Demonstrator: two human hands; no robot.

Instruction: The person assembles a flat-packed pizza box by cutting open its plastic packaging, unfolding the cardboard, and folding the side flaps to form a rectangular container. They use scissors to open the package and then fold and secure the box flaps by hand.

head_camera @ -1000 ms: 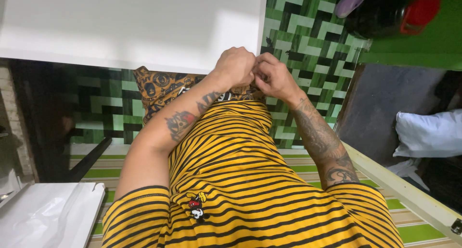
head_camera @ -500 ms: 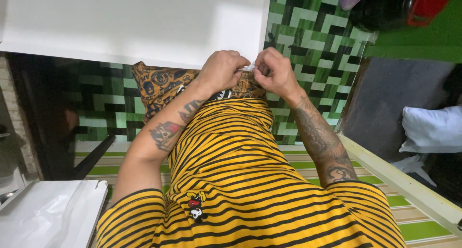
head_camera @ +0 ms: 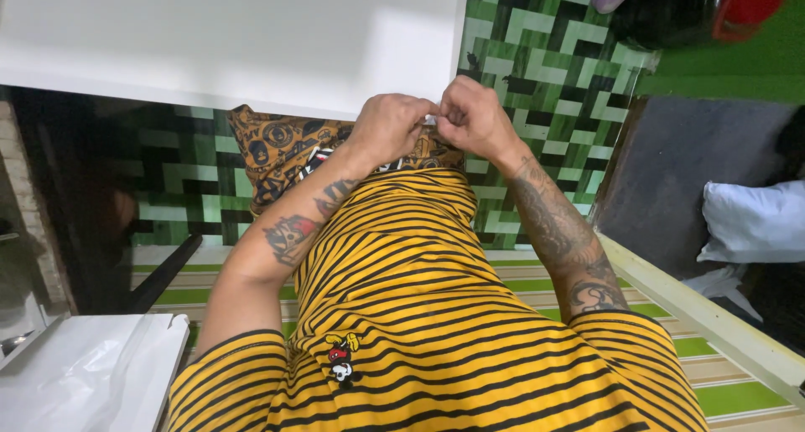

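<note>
Together, the left hand (head_camera: 387, 129) and right hand (head_camera: 475, 118) meet at the white table (head_camera: 251, 46) edge. Both grips pinch a small white piece (head_camera: 430, 120) between fingertips, above the patterned shorts (head_camera: 277, 147).

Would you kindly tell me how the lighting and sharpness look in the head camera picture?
Head view: the white tabletop is bright, nearly washed out, while the space beneath it at left sinks into deep shadow; the left hand and right hand, together at the table edge, look slightly soft; the striped shirt is sharp and evenly lit.
</note>
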